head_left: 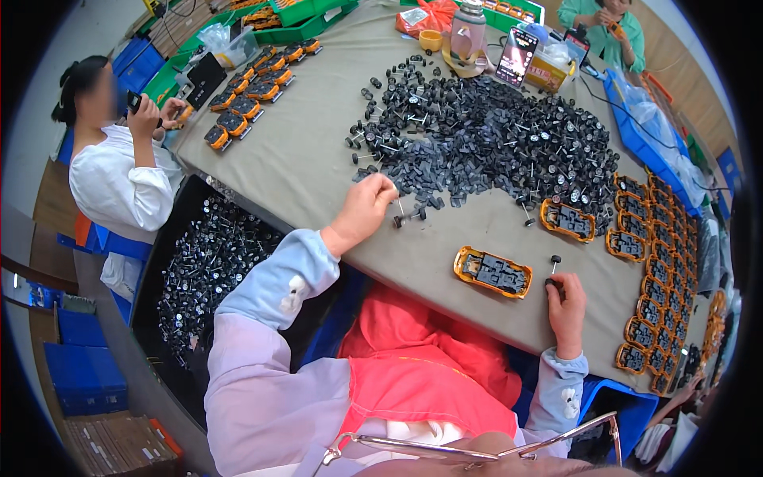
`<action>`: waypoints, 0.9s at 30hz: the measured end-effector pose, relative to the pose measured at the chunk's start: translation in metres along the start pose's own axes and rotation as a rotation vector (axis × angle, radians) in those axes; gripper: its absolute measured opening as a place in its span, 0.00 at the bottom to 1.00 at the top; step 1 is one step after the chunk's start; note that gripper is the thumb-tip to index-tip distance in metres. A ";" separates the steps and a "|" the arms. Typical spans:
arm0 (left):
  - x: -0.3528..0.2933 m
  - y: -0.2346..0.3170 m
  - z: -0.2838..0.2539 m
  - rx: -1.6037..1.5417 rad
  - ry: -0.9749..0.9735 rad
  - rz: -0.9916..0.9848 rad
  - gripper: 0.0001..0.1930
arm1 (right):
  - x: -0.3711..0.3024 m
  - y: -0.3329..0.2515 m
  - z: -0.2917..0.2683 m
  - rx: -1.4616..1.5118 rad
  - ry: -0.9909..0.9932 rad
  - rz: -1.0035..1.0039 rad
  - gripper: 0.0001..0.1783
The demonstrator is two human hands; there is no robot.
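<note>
My left hand (362, 211) is closed in a pinch at the near edge of the parts heap. A thin metal axle with a black wheel (398, 222) runs down from its fingertips, and another wheel pair (421, 213) lies beside it. My right hand (566, 306) pinches a wheel axle (555, 261), one black wheel standing up above the fingers. Between the hands, nearer the right one, an orange toy car body (493, 272) lies underside up, showing its black chassis. A second upturned toy car (567, 220) rests farther back.
A large heap of black wheels and small clips (485, 127) covers the table's middle. Rows of upturned toy cars (656, 274) line the right. A black bin of wheel axles (211, 262) stands at my left. Two people work across the table, near a phone (517, 56) and bottle (469, 36).
</note>
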State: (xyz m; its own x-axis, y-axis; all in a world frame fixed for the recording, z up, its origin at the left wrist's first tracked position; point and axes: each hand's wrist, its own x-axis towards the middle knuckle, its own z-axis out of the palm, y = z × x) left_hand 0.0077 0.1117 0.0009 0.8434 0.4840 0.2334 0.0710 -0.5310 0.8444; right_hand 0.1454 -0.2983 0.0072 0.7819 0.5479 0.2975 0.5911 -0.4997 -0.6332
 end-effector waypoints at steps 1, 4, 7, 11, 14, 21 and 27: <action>-0.006 0.004 -0.002 0.105 0.016 0.173 0.06 | -0.001 -0.003 -0.002 -0.003 0.005 0.020 0.09; -0.037 0.022 -0.005 0.169 -0.090 0.316 0.04 | -0.009 -0.013 -0.001 0.047 0.035 0.069 0.09; -0.063 0.018 -0.003 0.223 -0.150 0.333 0.06 | -0.018 -0.023 0.006 0.087 0.027 0.117 0.07; -0.065 0.015 -0.004 0.220 -0.149 0.359 0.11 | -0.021 -0.034 0.019 0.176 0.007 0.157 0.08; -0.068 0.031 -0.011 0.270 -0.302 0.380 0.18 | -0.024 -0.043 0.021 0.167 0.022 0.140 0.08; -0.062 0.043 0.000 0.304 -0.439 0.425 0.31 | -0.025 -0.040 0.028 0.161 0.023 0.134 0.09; -0.045 0.067 0.058 -0.018 -0.369 0.522 0.36 | -0.027 -0.036 0.034 0.212 0.047 0.118 0.10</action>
State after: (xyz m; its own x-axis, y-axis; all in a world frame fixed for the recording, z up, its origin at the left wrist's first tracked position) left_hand 0.0060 0.0142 0.0188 0.8926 -0.1081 0.4377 -0.4049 -0.6190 0.6730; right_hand 0.0962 -0.2724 -0.0025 0.8546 0.4594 0.2423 0.4440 -0.4042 -0.7997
